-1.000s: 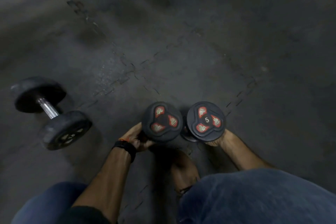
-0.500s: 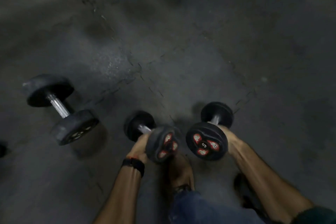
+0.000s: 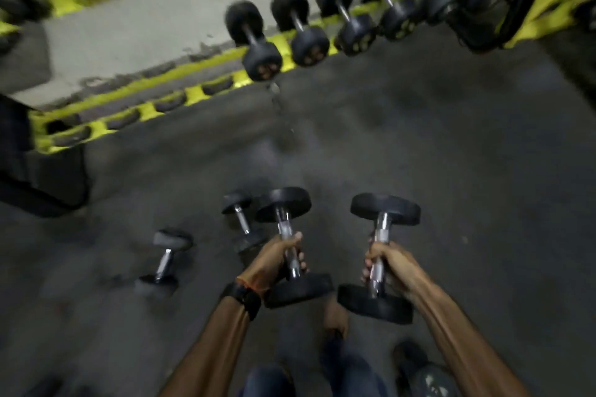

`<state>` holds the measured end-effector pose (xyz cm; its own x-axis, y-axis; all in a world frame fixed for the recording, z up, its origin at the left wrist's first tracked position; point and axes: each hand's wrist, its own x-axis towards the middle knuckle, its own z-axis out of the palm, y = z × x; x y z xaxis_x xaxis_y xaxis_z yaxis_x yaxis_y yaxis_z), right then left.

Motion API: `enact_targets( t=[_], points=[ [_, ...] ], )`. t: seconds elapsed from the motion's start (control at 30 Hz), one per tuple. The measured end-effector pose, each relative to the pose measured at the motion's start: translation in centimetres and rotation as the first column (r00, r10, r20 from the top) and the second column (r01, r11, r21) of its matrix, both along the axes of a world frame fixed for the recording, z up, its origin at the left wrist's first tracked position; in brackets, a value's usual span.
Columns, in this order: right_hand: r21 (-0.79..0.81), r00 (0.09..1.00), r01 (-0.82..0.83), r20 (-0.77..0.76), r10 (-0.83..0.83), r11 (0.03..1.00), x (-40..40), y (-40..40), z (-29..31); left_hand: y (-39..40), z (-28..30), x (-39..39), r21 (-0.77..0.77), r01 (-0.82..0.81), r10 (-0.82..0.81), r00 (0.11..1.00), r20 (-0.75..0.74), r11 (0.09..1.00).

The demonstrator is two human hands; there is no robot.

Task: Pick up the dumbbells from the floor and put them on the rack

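Left hand grips one dumbbell by its chrome handle; right hand grips a second dumbbell, both lifted off the floor. Beyond, two smaller dumbbells lie waiting. Farther off, the yellow rack shows empty cradles, so carrying and placing remain.

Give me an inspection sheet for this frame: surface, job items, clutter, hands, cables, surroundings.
Surface: dark rubber floor, worn.
Job's things: left dumbbell and right dumbbell held off the floor; two small dumbbells on the floor; yellow rack ahead, partly filled, several cradles free.
Clutter: nothing seen.
Hands: left hand and right hand, fingers curled round the handles.
Cables: nothing seen.
Surroundings: black wristband; picture blurred.
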<state>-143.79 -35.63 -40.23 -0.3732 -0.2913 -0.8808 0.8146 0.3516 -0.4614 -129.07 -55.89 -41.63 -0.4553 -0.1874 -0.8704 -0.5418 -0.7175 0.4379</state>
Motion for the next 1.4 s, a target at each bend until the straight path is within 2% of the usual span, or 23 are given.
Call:
enact_targets(
  t=[0.13, 0.23, 0.33, 0.4, 0.57, 0.7, 0.8, 0.93, 1.07, 1.13, 1.3, 1.4],
  points=[
    [0.021, 0.990, -0.131, -0.056, 0.132, 0.991, 0.8, -4.8, 10.7, -3.6, 11.2, 2.1, -0.007, -0.076, 0.075, 0.994, -0.085, 0.997],
    [0.072, 0.949, -0.263, -0.162, 0.271, 0.962, 0.8, -9.6, 16.2, -6.8, 16.5, 3.4, -0.020, -0.120, 0.118, 0.988, -0.099, 0.993],
    [0.013, 0.934, -0.285, -0.221, 0.281, 0.958, 0.5, -15.7, 20.9, -10.8, 19.3, 3.9, -0.043, -0.242, 0.236, 0.965, -0.114, 0.969],
    [-0.055, 0.944, -0.255, -0.230, 0.237, 0.965, -0.3, -20.0, 22.8, -14.1, 20.3, 3.3, -0.110, -0.299, 0.282, 0.948, -0.145, 0.948],
    [-0.121, 0.912, -0.273, -0.349, 0.217, 0.954, -3.5, -29.2, 26.7, -22.8, 24.8, 0.2, -0.238, -0.351, 0.305, 0.929, -0.211, 0.906],
    [-0.161, 0.909, -0.293, -0.352, 0.222, 0.942, -8.2, -36.0, 28.4, -30.0, 27.7, -4.4, -0.259, -0.376, 0.318, 0.918, -0.237, 0.890],
    [-0.190, 0.899, -0.320, -0.369, 0.234, 0.928, -12.6, -42.1, 28.5, -35.9, 28.6, -9.2, -0.292, -0.398, 0.313, 0.902, -0.297, 0.870],
    [-0.169, 0.887, -0.311, -0.406, 0.221, 0.935, -21.0, -51.4, 26.0, -44.3, 27.1, -18.0, -0.364, -0.400, 0.299, 0.904, -0.305, 0.841],
    [-0.084, 0.864, -0.343, -0.420, 0.280, 0.935, -30.9, -61.3, 23.5, -52.9, 24.7, -27.8, -0.371, -0.382, 0.323, 0.922, -0.214, 0.846],
    [-0.046, 0.867, -0.347, -0.396, 0.302, 0.937, -33.8, -64.4, 23.9, -55.6, 24.8, -31.0, -0.378, -0.375, 0.313, 0.925, -0.216, 0.846],
    [0.010, 0.903, -0.273, -0.341, 0.260, 0.962, -42.6, -71.4, 23.8, -63.4, 23.1, -39.8, -0.349, -0.403, 0.344, 0.913, -0.219, 0.846],
    [0.059, 0.909, -0.217, -0.351, 0.224, 0.974, -46.6, -74.6, 23.5, -68.0, 21.2, -43.4, -0.324, -0.362, 0.329, 0.932, -0.153, 0.874]
  ],
)
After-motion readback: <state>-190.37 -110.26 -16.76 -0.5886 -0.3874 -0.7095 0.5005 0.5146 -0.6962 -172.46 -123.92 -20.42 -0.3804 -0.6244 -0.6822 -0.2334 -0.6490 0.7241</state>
